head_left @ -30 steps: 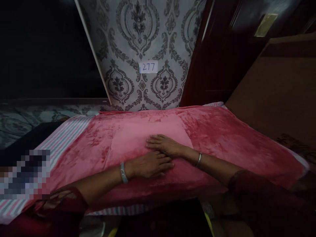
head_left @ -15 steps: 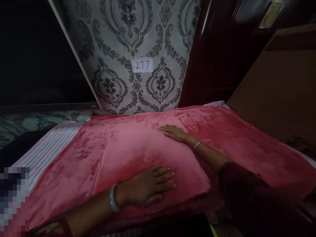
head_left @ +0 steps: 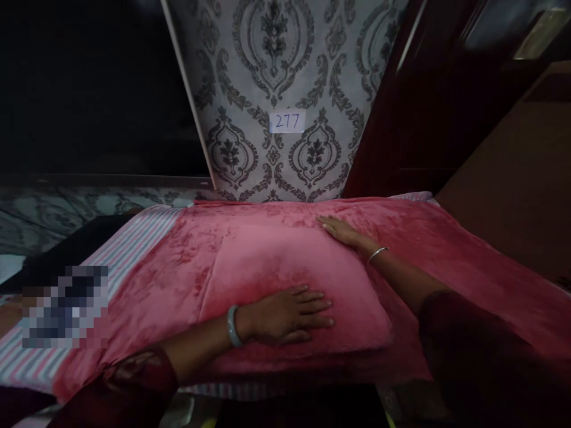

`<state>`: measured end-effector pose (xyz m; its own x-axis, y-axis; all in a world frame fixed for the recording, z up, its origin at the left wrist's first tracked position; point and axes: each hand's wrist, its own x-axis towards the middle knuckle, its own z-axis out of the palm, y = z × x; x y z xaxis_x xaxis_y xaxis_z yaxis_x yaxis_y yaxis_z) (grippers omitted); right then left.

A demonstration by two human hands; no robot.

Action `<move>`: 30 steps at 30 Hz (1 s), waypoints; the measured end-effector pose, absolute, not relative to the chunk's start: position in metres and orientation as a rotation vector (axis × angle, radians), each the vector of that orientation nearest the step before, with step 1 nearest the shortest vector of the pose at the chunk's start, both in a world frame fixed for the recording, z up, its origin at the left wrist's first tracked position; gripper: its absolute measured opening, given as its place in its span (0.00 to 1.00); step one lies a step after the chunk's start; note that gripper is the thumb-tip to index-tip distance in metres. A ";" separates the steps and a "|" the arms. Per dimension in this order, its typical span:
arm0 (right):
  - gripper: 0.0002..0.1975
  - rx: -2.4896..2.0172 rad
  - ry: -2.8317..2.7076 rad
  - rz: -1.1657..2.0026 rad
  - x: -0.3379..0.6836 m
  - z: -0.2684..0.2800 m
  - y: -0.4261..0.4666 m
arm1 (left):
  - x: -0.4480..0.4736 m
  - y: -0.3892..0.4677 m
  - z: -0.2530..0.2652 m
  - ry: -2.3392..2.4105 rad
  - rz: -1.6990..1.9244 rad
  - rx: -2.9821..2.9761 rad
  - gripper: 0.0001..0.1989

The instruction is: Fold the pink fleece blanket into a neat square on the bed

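A plush pink cushion-like folded piece [head_left: 276,255] lies on a larger pink blanket [head_left: 173,279]. My left hand [head_left: 289,315], with a pale bangle at the wrist, rests flat on its near part, fingers stretched to the right. At its far right edge lies my right hand [head_left: 341,230], palm down with fingers extended and a thin silver bangle on the wrist. Neither hand grips anything. Whether the plush piece is a folded blanket or a cushion I cannot tell.
Under the blanket is a striped cloth [head_left: 129,238], showing at the left. A dark screen [head_left: 98,89] stands at the back left, beside patterned wallpaper with a label [head_left: 288,121] reading 277. A dark red door [head_left: 428,107] and a brown panel [head_left: 517,160] are at right.
The view has shifted, so the scene sits further right, and more of the striped cloth shows at left. Both hands stay flat on the plush piece, with the right hand near its far edge.
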<state>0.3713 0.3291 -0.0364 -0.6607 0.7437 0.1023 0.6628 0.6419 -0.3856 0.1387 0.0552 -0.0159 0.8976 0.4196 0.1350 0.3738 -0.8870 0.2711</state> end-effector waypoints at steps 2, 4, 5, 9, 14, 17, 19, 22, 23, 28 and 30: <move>0.30 -0.932 -2.676 0.323 0.348 -0.018 0.301 | 0.137 0.048 -0.009 0.620 0.288 2.834 0.28; 0.28 -0.577 -2.788 0.220 0.320 -0.008 0.259 | 0.131 0.035 -0.002 0.684 0.290 2.834 0.29; 0.28 -0.412 -2.850 0.193 0.306 -0.008 0.235 | 0.127 0.027 0.000 0.736 0.286 2.830 0.29; 0.26 0.145 -3.017 0.140 0.263 -0.020 0.166 | 0.105 -0.009 -0.013 0.951 0.319 2.806 0.33; 0.30 0.125 -3.035 0.114 0.240 -0.027 0.192 | 0.095 -0.031 -0.044 1.225 0.342 2.826 0.38; 0.32 -0.131 -3.059 0.228 0.230 -0.027 0.234 | 0.097 -0.032 -0.048 1.234 0.341 2.845 0.37; 0.33 -0.282 -3.049 0.362 0.224 -0.032 0.260 | 0.097 -0.031 -0.047 1.213 0.334 2.869 0.37; 0.34 -0.500 -2.984 0.559 0.217 -0.045 0.287 | 0.096 -0.030 -0.045 1.221 0.328 2.886 0.37; 0.34 -0.577 -2.962 0.599 0.215 -0.049 0.293 | 0.095 -0.030 -0.045 1.224 0.331 2.884 0.36; 0.32 -0.786 -2.919 0.614 0.211 -0.060 0.304 | 0.096 -0.030 -0.049 1.229 0.335 2.899 0.35; 0.32 -0.800 -2.913 0.598 0.212 -0.059 0.304 | 0.097 -0.030 -0.051 1.233 0.332 2.901 0.35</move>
